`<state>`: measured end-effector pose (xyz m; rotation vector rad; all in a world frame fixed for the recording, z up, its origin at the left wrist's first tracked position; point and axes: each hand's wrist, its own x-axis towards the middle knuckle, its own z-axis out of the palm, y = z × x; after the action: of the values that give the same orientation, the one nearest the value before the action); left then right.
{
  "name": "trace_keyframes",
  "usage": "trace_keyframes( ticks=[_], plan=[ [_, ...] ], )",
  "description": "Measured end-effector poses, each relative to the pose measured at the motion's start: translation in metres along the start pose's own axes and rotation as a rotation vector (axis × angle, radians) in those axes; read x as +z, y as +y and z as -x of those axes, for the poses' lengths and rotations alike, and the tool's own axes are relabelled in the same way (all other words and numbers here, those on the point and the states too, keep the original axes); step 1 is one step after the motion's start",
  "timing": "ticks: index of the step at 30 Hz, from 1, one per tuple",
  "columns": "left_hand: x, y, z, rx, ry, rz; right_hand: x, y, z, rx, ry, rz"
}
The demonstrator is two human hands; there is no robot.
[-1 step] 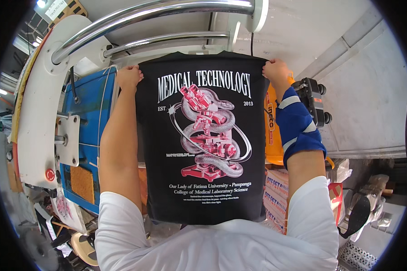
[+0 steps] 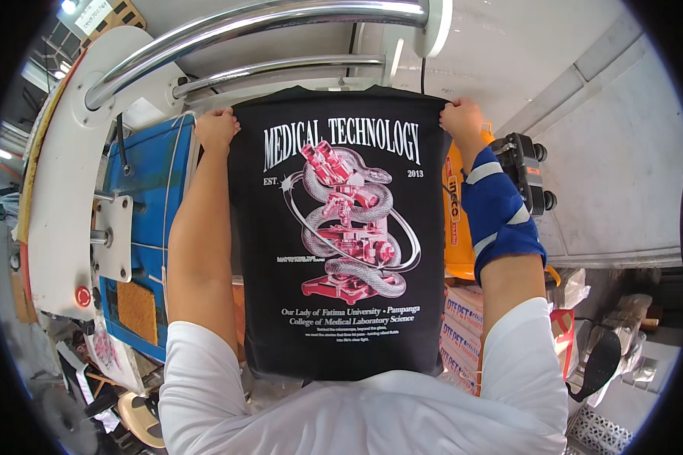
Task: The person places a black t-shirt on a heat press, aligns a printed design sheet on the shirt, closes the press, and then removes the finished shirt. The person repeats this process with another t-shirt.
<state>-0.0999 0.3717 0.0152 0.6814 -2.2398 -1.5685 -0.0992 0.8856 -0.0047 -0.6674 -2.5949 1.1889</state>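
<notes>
A black T-shirt (image 2: 269,227) hangs spread out in front of me, its printed side toward me. White lettering and a pink microscope with a grey snake coiled round it (image 2: 349,235) fill its middle. The upper left corner, at the shoulder, is pinched in my left hand (image 2: 218,127). At the opposite shoulder my right hand (image 2: 464,120) grips the cloth the same way. Between the two hands the top edge is drawn nearly straight. Down by my chest the lower part of the shirt hangs near my white shirt (image 2: 372,417).
Chrome bars (image 2: 258,42) cross beyond the T-shirt. To the left stand a white machine frame (image 2: 61,182) with a red button (image 2: 83,296) and a blue panel (image 2: 148,174). On the right are an orange case (image 2: 457,246), a black device (image 2: 525,174) and printed boxes (image 2: 461,334).
</notes>
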Motion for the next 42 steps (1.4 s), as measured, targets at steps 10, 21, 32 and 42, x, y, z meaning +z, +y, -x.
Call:
trace_keyframes(
  ticks=[10,21,32,42],
  plan=[
    [0.096,0.010,0.120,1.143,-0.457,-0.572,0.056,-0.075,0.149,-0.726,-0.173,0.565],
    [-0.077,-0.033,0.237,0.625,-0.406,-0.833,-0.048,0.019,0.250,-0.224,-0.289,0.249],
    [-0.252,-0.143,0.394,-0.128,-0.247,-0.194,-0.140,0.170,0.478,0.517,-0.135,-0.414],
    [-0.257,-0.158,0.403,-0.111,-0.116,-0.187,-0.155,0.191,0.490,0.368,0.015,-0.407]
  ],
)
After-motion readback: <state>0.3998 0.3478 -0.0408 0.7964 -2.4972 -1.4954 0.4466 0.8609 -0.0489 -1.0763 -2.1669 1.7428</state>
